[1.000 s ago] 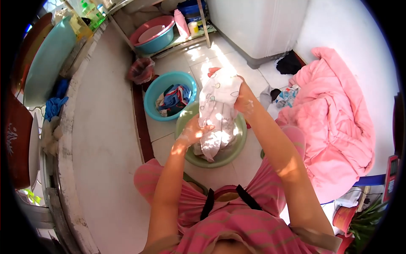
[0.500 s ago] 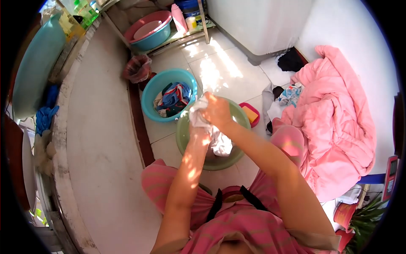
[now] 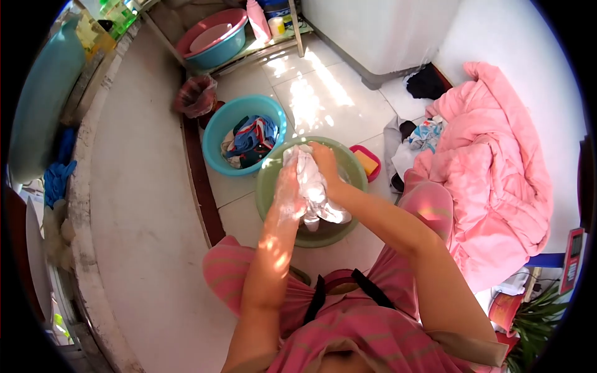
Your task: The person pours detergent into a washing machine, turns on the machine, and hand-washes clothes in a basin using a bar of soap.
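A wet white cloth [image 3: 313, 183] is bunched between my two hands, over the green basin [image 3: 268, 210], and its lower end hangs into the basin. My left hand [image 3: 289, 186] is wrapped against the cloth's left side, with wet skin at the wrist. On the other side my right hand [image 3: 323, 160] grips the cloth's upper part. Some water shows in the basin below. A yellow bar in a pink dish [image 3: 365, 163] lies just right of the basin. The blue basin [image 3: 212, 138] with bunched clothes [image 3: 254, 140] stands to the left.
A large pink quilt [image 3: 491, 186] is heaped at the right, beside some small clothes [image 3: 425, 135]. Stacked basins [image 3: 214, 38] and a pink bottle [image 3: 258, 22] sit on the back shelf. A lined bin [image 3: 196, 96] stands by the left wall. A potted plant [image 3: 538, 320] is at lower right.
The cloth was held up and spread a second ago, then bunched low over the green basin. Since then my hands have shifted along it, and more cloth shows between them.
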Demonstrator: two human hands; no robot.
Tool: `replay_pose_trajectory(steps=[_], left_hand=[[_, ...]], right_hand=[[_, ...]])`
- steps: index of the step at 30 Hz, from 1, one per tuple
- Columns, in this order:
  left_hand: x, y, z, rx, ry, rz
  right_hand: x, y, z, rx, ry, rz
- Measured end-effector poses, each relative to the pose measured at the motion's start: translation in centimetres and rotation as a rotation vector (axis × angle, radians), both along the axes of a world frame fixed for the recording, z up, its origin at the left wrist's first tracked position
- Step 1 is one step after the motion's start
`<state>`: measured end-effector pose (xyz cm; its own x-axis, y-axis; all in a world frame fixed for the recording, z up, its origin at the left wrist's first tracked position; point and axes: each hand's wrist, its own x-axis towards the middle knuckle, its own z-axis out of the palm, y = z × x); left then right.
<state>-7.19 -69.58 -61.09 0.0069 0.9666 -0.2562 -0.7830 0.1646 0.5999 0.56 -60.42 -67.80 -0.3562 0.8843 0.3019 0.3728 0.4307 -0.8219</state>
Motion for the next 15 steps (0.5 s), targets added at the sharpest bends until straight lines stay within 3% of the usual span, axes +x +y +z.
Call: replay_pose_trajectory(steps=[1,2,4,5,6,9,11,12,13,14,15], left_hand=[[-0.8,0.4,-0.7,-0.068,-0.181,-0.012],[-1.2,0.5,-0.6,-0.063,-0.175,0.002],[-1.4,0.7,-0.6,-0.16,-0.095,0.09],[-2.0,0.8,-0.8,-0.079,-0.217,0.056],[-2.4,0.8,-1.1,-0.081,-0.22,0.055],[-3.3,-0.1,0.4,-0.17,0.042,0.338],[-5.0,-0.6,0.5,-0.171,0.01,0.331],[-5.5,-0.6,0.5,-0.172,-0.023,0.326],[-5.8,-0.7,0.8,-0.167,-0.02,0.326],[-5.9,-0.8,1.2,-0.057,0.039,0.35],[-5.9,-1.1,1.4,0.052,0.097,0.372]], right_hand=[[0.7,-1.9,2.5,-0.274,0.06,0.021],[0.3,-2.4,2.3,-0.271,0.064,0.035],[-0.2,-2.8,0.7,-0.602,0.402,0.03],[-0.1,-1.2,0.7,-0.615,0.107,0.02],[0.5,-0.2,0.5,-0.616,0.104,0.018],[3.2,0.4,7.3,-0.445,0.179,-0.093],[4.4,1.0,8.8,0.068,-0.081,0.209],[4.5,0.4,8.8,0.075,-0.08,0.21],[4.6,-0.9,8.5,0.243,-0.257,0.389],[4.6,-1.7,8.2,0.408,-0.435,0.566],[4.1,-1.7,7.8,0.408,-0.433,0.565]])
